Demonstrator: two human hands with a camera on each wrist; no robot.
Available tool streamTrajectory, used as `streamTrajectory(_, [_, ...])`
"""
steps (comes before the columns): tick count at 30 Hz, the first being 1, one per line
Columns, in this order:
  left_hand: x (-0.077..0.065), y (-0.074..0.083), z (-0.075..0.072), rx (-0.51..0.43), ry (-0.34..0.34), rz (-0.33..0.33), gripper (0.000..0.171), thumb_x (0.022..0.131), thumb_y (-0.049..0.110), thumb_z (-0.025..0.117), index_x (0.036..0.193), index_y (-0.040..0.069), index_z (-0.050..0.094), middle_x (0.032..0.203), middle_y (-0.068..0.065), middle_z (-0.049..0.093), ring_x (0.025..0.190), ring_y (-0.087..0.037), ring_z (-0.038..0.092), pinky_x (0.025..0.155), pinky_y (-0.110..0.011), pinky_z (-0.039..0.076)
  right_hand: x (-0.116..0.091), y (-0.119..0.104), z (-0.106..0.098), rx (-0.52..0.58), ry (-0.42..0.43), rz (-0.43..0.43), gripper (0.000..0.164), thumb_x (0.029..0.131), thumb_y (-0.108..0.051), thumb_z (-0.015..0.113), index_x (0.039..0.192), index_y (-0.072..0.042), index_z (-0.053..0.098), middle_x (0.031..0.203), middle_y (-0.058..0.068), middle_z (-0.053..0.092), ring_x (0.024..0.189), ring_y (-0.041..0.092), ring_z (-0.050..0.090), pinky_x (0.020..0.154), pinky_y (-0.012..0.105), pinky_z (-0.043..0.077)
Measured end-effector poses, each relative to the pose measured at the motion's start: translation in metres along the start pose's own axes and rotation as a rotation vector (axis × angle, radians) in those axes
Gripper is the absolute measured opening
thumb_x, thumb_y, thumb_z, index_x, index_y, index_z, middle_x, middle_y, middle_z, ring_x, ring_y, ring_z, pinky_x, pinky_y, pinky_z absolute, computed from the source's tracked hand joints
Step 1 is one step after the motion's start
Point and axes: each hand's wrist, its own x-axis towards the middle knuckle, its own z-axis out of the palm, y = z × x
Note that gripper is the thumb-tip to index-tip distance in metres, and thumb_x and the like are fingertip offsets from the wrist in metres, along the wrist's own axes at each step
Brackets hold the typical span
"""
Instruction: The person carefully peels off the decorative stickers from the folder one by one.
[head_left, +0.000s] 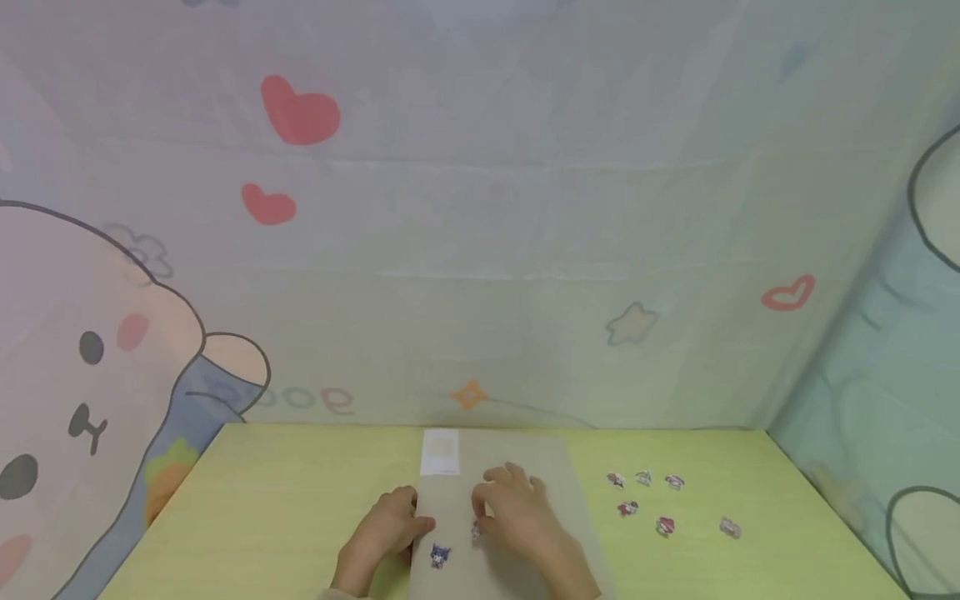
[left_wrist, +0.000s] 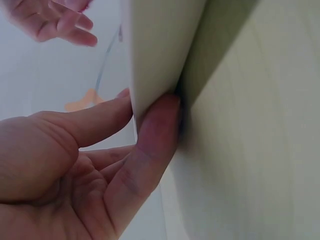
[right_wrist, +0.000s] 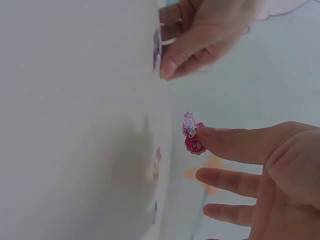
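A flat grey-beige board (head_left: pixel 517 450) lies on the table. My left hand (head_left: pixel 386 527) holds its left edge; in the left wrist view the thumb (left_wrist: pixel 100 120) lies over the board's upper face and a finger (left_wrist: pixel 155 140) presses its side near the table. Over the middle of the board, my right hand (head_left: pixel 521 512) pinches a small pink-and-red cartoon sticker (right_wrist: pixel 194 141), with the thumb tip on it and the other fingers spread. A dark purple character sticker (head_left: pixel 439 556) sits on the board between the hands.
Several small cartoon stickers (head_left: pixel 665 526) lie scattered on the yellow table (head_left: pixel 300 475), right of the board. A white label (head_left: pixel 440 452) is at the board's upper left corner. A printed cloth (head_left: pixel 480 250) hangs behind the table.
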Motion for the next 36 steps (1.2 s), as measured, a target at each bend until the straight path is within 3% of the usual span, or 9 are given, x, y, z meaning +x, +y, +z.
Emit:
streamTrajectory(7, [0.000, -0.002, 0.001, -0.019, 0.009, -0.007, 0.029, 0.081, 0.013, 0.062, 0.095, -0.008, 0.049, 0.067, -0.009, 0.057, 0.047, -0.019, 0.057, 0.050, -0.031, 0.047, -0.004, 0.019, -0.014, 0.024, 0.015, 0.047, 0.017, 0.074, -0.026, 0.068, 0.069, -0.028, 0.053, 0.100, -0.003, 0.054, 0.112, 0.037, 0.038, 0.077, 0.062, 0.033])
streamTrajectory(16, [0.001, -0.004, 0.003, -0.035, 0.013, -0.013, 0.029, 0.081, 0.013, 0.062, 0.094, -0.008, 0.049, 0.068, -0.010, 0.057, 0.047, -0.019, 0.057, 0.050, -0.031, 0.047, -0.013, 0.048, -0.028, 0.079, 0.005, 0.158, 0.018, 0.074, -0.026, 0.068, 0.067, -0.027, 0.052, 0.107, 0.001, 0.053, 0.107, 0.033, 0.042, 0.067, 0.054, 0.039])
streamTrajectory(24, [0.002, -0.005, 0.003, -0.016, 0.022, -0.011, 0.025, 0.081, 0.013, 0.062, 0.091, -0.006, 0.049, 0.066, -0.009, 0.056, 0.046, -0.019, 0.056, 0.048, -0.031, 0.046, -0.024, 0.081, -0.032, 0.096, 0.019, 0.273, 0.018, 0.074, -0.027, 0.068, 0.066, -0.025, 0.052, 0.112, 0.006, 0.053, 0.106, 0.040, 0.041, 0.068, 0.065, 0.035])
streamTrajectory(36, [0.001, -0.003, 0.002, -0.020, 0.013, -0.017, 0.024, 0.082, 0.014, 0.061, 0.090, -0.005, 0.050, 0.066, -0.008, 0.057, 0.046, -0.019, 0.057, 0.049, -0.031, 0.046, -0.047, 0.120, -0.035, 0.141, -0.010, 0.420, 0.017, 0.074, -0.030, 0.068, 0.069, -0.021, 0.054, 0.112, 0.013, 0.053, 0.101, 0.045, 0.040, 0.062, 0.064, 0.036])
